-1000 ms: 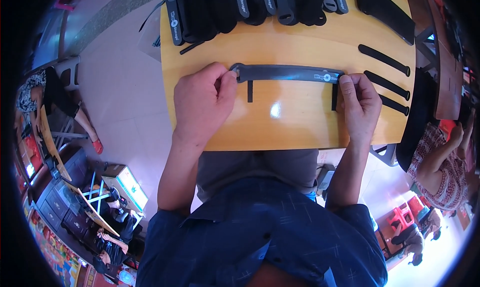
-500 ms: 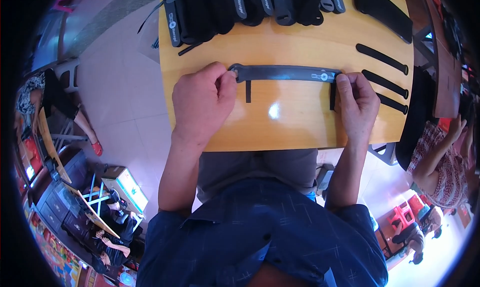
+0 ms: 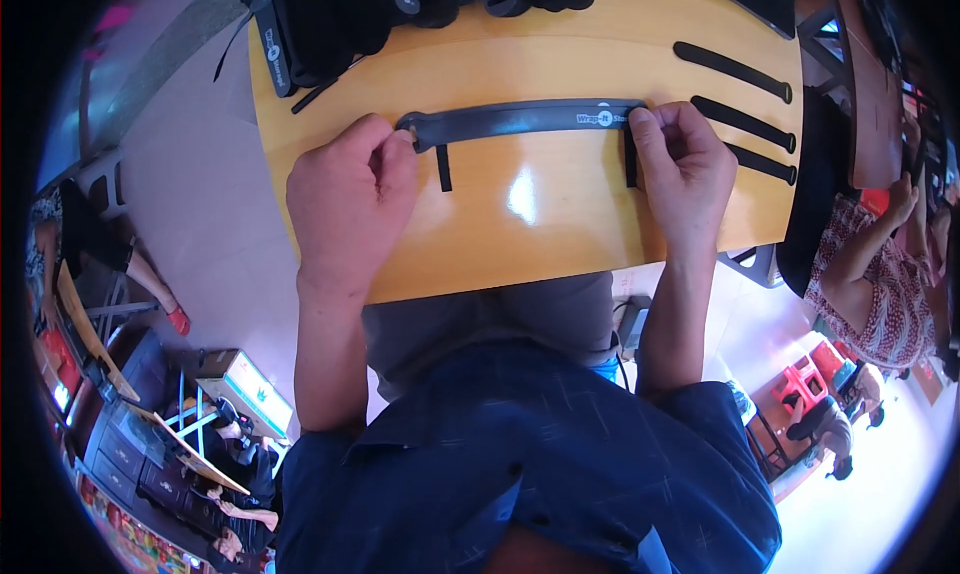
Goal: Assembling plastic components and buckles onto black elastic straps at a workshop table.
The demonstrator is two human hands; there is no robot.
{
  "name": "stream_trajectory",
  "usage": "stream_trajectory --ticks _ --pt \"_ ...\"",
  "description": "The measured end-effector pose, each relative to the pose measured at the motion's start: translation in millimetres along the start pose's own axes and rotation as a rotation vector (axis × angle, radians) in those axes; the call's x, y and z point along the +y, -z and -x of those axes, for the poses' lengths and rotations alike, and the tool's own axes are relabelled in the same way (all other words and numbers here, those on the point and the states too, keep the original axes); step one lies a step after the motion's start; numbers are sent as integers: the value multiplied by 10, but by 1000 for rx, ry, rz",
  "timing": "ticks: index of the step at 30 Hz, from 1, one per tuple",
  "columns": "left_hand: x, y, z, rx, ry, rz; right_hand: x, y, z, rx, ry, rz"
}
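A dark grey strap [image 3: 500, 122] with white print and a looped left end is stretched straight across a wooden table. My left hand [image 3: 350, 199] pinches its looped end. With thumb and fingers, my right hand [image 3: 685, 169] grips the printed end, hiding its tip. Below the strap, a short black strip [image 3: 445, 169] lies on the table near my left hand. Another black strip [image 3: 631, 162] shows beside my right thumb. To the right of that hand lie several black straps with slotted ends, among them an upper strap [image 3: 733, 71] and a middle one [image 3: 745, 123].
Along the far edge of the wooden table [image 3: 540, 229] is a row of black and grey straps [image 3: 340, 24]. A wide flat black piece [image 3: 745, 2] lies at the far right corner. Other people sit at both sides, and a cardboard box [image 3: 245, 394] stands at left.
The whole view has shifted and tilted, so the table sits higher and further left. Both hands keep their hold on the taut strap, with little visible change against the table.
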State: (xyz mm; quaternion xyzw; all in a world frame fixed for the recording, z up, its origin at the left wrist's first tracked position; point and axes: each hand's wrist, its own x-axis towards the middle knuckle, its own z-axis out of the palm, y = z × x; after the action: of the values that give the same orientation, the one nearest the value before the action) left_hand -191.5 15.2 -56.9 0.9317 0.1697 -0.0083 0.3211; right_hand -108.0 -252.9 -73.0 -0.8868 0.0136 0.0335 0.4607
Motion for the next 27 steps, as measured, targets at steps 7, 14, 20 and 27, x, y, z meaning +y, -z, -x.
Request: stream_trajectory --ticks 7,14,20,27 --pt "-17 -29 5 2 8 -7 -30 10 6 -23 -10 31" --pt "-29 -47 2 52 -13 0 -34 14 -50 1 11 83" --pt "-42 -61 31 121 -51 -41 -23 19 -58 -1 33 148" --pt "-184 -42 82 111 -92 -55 -172 14 100 92 163 282"
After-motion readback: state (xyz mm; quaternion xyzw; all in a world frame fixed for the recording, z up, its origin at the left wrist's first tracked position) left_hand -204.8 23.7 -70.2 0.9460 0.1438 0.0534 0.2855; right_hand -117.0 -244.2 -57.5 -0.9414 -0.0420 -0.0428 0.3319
